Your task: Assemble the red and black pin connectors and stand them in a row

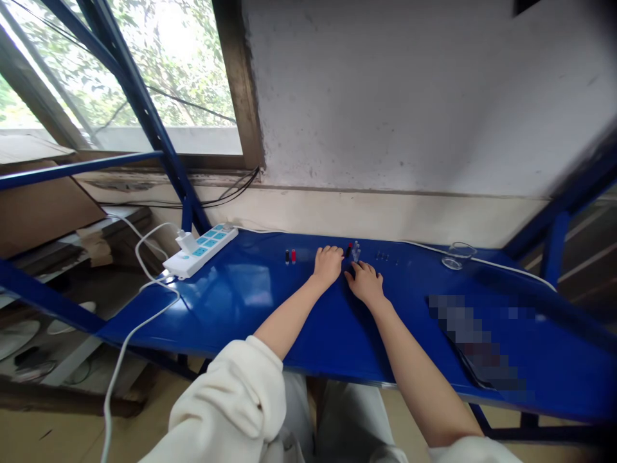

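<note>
My left hand (328,266) is over the far middle of the blue table, fingers curled together. Whatever lies within them is hidden or too small to name. Just right of its fingertips stand a small black and red piece (349,250) and a cluster of small clear pieces (356,251). My right hand (367,283) rests palm down in front of that cluster, its thumb and fingers apart and nothing visible in its grasp. Left of my left hand stand a small black cylinder (287,256) and a small red cylinder (294,256), each with a clear lower end.
Several tiny clear bits (382,256) lie right of the cluster. A clear round container (452,262) stands farther right by a white cable (511,267). A white power strip (200,252) with a plug is at the left. A dark, pixelated flat item (470,347) lies near the right front.
</note>
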A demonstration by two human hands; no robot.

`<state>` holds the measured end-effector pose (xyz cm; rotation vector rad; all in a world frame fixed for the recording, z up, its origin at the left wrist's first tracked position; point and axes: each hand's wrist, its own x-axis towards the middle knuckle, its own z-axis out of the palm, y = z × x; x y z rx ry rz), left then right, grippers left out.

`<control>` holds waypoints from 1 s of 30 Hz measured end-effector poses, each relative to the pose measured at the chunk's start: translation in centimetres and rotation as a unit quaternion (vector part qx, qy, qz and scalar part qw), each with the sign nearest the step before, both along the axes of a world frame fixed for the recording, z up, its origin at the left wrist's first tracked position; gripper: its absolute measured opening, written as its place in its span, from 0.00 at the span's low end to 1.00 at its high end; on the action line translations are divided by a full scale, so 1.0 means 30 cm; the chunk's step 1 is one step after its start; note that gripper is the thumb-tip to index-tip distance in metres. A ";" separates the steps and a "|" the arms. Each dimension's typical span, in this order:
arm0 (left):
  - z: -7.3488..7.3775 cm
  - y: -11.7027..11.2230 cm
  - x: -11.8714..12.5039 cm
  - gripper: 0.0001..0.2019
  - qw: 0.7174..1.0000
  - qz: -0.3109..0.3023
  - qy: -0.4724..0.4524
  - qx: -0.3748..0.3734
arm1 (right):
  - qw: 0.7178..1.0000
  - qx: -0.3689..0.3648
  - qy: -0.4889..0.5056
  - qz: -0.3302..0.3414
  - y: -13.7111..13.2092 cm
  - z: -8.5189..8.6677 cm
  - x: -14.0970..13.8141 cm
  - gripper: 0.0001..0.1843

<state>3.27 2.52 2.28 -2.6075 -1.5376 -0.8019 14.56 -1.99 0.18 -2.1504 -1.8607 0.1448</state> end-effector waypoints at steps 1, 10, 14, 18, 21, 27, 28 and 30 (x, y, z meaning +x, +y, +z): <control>0.003 -0.005 -0.011 0.10 1.000 0.001 -0.013 0.000 | 1.000 -0.001 0.001 -0.001 0.002 -0.003 0.000 0.26; 0.017 -0.076 -0.147 0.05 0.956 -0.012 -0.292 -0.035 | 1.000 -0.006 0.012 -0.010 0.028 -0.036 -0.002 0.28; -0.006 -0.106 -0.174 0.05 0.908 0.009 -0.414 -0.061 | 1.000 -0.006 0.016 -0.015 0.038 -0.047 0.001 0.28; -0.037 -0.113 -0.175 0.06 0.877 0.015 -0.470 -0.101 | 1.000 0.001 0.020 -0.017 0.042 -0.056 0.004 0.29; -0.046 -0.112 -0.172 0.06 0.871 0.020 -0.479 -0.105 | 1.000 0.002 0.018 -0.016 0.041 -0.058 0.003 0.29; -0.036 -0.123 -0.170 0.06 0.871 0.020 -0.478 -0.108 | 1.000 0.003 0.016 -0.009 0.033 -0.054 0.006 0.28; -0.035 -0.124 -0.170 0.06 0.872 0.021 -0.478 -0.107 | 1.000 0.004 0.017 -0.005 0.029 -0.052 0.005 0.28; -0.034 -0.125 -0.171 0.06 0.872 0.023 -0.477 -0.108 | 1.000 0.011 0.021 0.013 0.021 -0.047 0.000 0.26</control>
